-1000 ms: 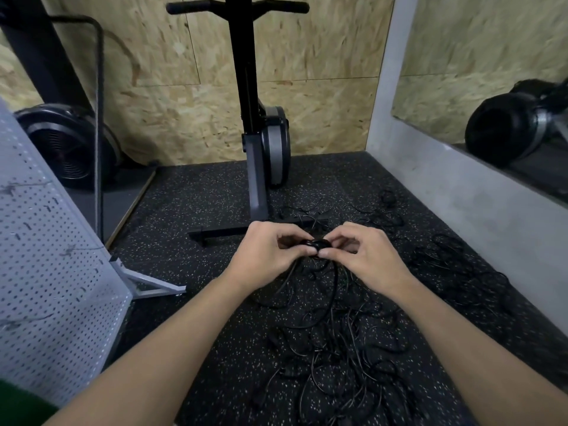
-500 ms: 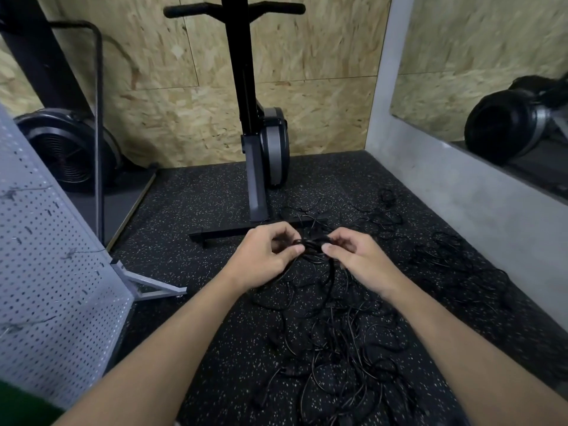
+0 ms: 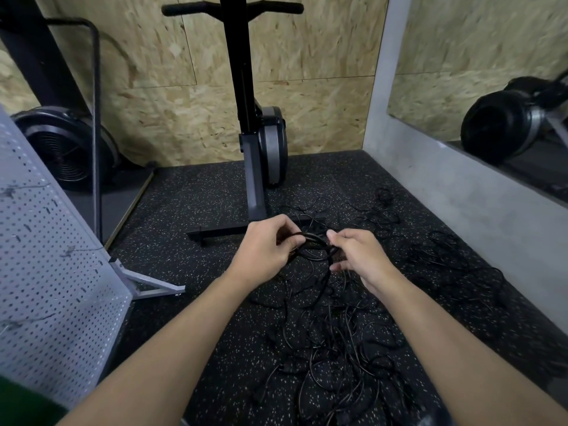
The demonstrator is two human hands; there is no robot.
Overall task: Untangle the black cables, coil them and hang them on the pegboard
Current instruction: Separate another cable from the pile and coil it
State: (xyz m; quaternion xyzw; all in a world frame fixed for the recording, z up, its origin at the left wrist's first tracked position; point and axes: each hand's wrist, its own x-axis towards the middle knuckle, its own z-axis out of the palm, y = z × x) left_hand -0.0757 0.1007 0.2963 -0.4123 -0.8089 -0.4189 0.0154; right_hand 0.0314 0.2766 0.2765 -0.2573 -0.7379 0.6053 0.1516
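A small coil of black cable hangs between my two hands above the floor. My left hand grips its left side with curled fingers. My right hand pinches the coil's right side, its lower fingers spread loosely. From the coil a strand drops into a tangled heap of black cables on the speckled rubber floor. More loose cables lie spread to the right. The white pegboard leans at the left edge on a metal foot.
A black exercise machine stands just beyond my hands, its base bar lying across the floor. A fan wheel and a black pipe frame are at the back left. A grey concrete ledge bounds the right side.
My hands have drawn apart a little. The cable bundle pinched tight between the fingertips has opened into a wider loop held at both sides.
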